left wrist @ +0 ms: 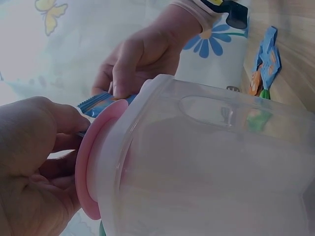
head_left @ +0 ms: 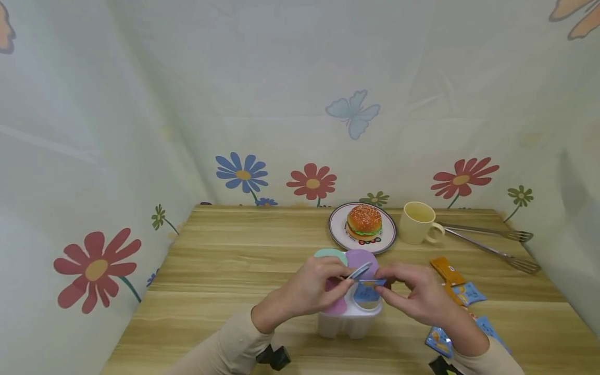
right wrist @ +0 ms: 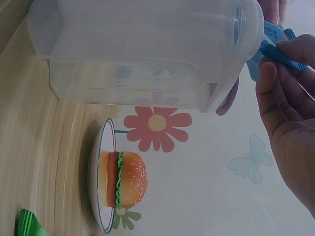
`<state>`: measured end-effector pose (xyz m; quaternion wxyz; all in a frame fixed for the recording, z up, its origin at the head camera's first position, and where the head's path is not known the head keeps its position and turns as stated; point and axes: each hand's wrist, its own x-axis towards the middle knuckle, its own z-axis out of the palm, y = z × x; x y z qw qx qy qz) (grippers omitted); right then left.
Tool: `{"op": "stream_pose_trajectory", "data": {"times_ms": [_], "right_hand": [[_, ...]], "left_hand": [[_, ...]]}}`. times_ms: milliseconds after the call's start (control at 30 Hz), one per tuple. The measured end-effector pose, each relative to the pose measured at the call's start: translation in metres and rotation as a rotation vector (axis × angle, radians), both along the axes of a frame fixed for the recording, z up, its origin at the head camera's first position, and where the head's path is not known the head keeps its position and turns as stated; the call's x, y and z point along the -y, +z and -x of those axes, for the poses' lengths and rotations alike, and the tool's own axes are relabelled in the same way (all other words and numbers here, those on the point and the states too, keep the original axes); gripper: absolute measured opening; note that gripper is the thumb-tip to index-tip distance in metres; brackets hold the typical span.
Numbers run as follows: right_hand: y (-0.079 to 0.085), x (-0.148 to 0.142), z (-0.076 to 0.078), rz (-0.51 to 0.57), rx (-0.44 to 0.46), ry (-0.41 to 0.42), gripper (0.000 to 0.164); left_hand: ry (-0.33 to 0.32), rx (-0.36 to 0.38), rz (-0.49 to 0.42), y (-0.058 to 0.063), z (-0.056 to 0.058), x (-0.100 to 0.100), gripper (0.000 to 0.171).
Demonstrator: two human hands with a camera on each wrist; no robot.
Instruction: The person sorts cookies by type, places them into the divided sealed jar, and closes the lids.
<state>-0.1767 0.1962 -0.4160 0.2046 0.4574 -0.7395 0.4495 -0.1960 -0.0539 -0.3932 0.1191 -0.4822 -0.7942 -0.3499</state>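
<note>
A translucent white container [head_left: 344,325] stands on the table with green [head_left: 330,254], purple [head_left: 362,258] and pink [head_left: 335,305] round lids on top. Its near right opening [head_left: 372,306] is uncovered. Between thumb and fingers, my left hand [head_left: 321,284] holds a thin pale blue lid [head_left: 360,271], tilted above the container. My right hand [head_left: 419,294] pinches the edge of a blue snack packet [head_left: 367,291] at that opening. The left wrist view shows the packet [left wrist: 98,104] beside the pink lid [left wrist: 88,164]. How deep the packet sits is hidden.
Behind the container, a toy hamburger [head_left: 364,223] lies on a plate [head_left: 338,232]. A yellow mug [head_left: 416,225] and two metal kitchen utensils [head_left: 497,250] are at the back right. Orange [head_left: 447,271] and blue [head_left: 471,294] packets lie scattered near my right forearm.
</note>
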Motion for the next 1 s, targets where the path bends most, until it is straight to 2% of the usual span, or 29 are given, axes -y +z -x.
{"op": "stream_pose_trajectory", "data": {"times_ms": [267,567,767,1000], "right_hand": [[-0.0029,-0.0001,-0.0001,-0.054,-0.042,-0.06,0.046],[-0.004,-0.0027,-0.0012,-0.078,-0.016,-0.081,0.043],[-0.0025,-0.0046,-0.0035,-0.109,0.035,-0.076,0.034],[-0.0036,-0.0054,-0.0026,-0.083,-0.025,-0.044,0.027]], "left_hand": [[-0.001,-0.011,-0.005,-0.0012,0.0005,-0.0008,0.014],[0.001,-0.011,0.006,0.0002,-0.0001,-0.0007,0.014],[0.007,0.007,0.017,0.0019,-0.0007,-0.0003,0.014],[0.014,0.01,0.022,0.0013,-0.0009,-0.0004,0.016]]}}
